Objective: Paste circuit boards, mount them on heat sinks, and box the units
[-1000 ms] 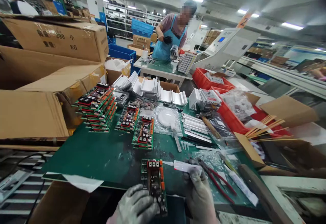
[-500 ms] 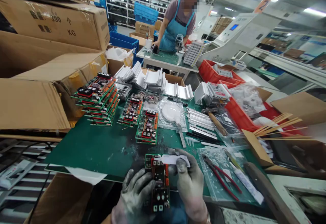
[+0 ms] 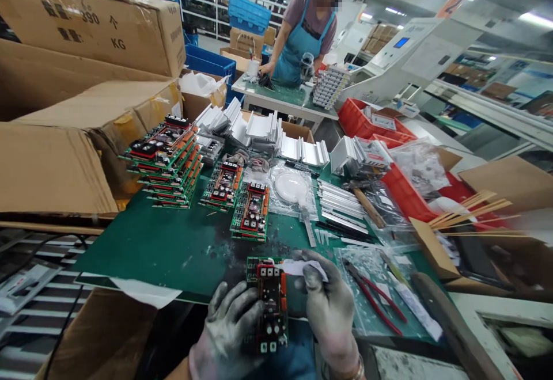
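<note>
My left hand (image 3: 233, 325), in a smudged grey-white glove, grips the left edge of a green circuit board (image 3: 272, 296) with red, black and orange parts. The board hangs at the table's near edge, its far end over the mat. Pinched between the thumb and fingers of my gloved right hand (image 3: 330, 302) is a white squeeze tube (image 3: 298, 268). Its narrow tip points left at the far end of the board; I cannot tell whether it touches. Just beyond lie two similar boards (image 3: 250, 213), and a stack of boards (image 3: 166, 164) rises at the left.
White metal profiles (image 3: 259, 129) line the back of the green table (image 3: 142, 253). Red-handled pliers (image 3: 375, 299) lie on a plastic bag at the right, near a hammer (image 3: 367, 204). Cardboard boxes (image 3: 52, 164) crowd the left. A person (image 3: 305, 34) in a blue apron stands behind another table.
My right hand has shifted slightly right with the tube, drawing its tip toward the board's right corner. The left hand keeps its hold. Across the room, the person's hand has moved over dark items.
</note>
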Demonstrator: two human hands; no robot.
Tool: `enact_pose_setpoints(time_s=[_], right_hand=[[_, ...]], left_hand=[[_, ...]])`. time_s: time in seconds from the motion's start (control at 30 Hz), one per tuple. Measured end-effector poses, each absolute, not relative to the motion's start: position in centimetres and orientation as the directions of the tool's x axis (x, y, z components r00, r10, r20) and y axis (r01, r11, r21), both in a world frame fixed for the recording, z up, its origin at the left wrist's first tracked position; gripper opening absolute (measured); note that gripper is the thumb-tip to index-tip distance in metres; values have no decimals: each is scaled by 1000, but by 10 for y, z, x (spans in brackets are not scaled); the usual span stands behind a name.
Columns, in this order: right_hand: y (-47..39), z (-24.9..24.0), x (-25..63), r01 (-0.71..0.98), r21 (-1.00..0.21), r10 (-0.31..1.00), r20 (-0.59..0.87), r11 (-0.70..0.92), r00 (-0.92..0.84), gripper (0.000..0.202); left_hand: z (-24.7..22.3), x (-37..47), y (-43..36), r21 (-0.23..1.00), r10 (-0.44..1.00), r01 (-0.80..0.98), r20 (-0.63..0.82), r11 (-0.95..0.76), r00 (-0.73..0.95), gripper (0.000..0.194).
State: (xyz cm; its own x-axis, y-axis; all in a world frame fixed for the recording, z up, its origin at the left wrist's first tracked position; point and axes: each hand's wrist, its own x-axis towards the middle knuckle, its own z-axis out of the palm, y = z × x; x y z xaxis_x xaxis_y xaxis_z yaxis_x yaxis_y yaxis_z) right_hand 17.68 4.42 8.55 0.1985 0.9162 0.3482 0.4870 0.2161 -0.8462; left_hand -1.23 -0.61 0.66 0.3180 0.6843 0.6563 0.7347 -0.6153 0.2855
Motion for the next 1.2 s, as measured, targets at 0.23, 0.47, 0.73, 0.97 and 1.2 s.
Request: enact_pose_setpoints(time_s=[0.23,0.47,0.73,0.97,1.2], right_hand=[[17,53,186,436,-855,871,418,282,258,16],[7,35,192,482,-655,747,665,582,1,25],[20,84,155,546,-142,499,636,825,-588,40],[24,79,144,574,-59,469,647,817,-601,37],[14,80,166,578,-336,624,659,744,-420,30]], left_hand=[[9,-12,-6,304,697,737,651,-604,302,50],[4,-9,-8,333,716,732,633,-595,294,54],[5,-4,-7,308,697,764,674,-567,246,52],[6,-3,-7,264,679,790,693,-554,244,54],[7,-7,-9,333,725,746,629,-576,280,52]])
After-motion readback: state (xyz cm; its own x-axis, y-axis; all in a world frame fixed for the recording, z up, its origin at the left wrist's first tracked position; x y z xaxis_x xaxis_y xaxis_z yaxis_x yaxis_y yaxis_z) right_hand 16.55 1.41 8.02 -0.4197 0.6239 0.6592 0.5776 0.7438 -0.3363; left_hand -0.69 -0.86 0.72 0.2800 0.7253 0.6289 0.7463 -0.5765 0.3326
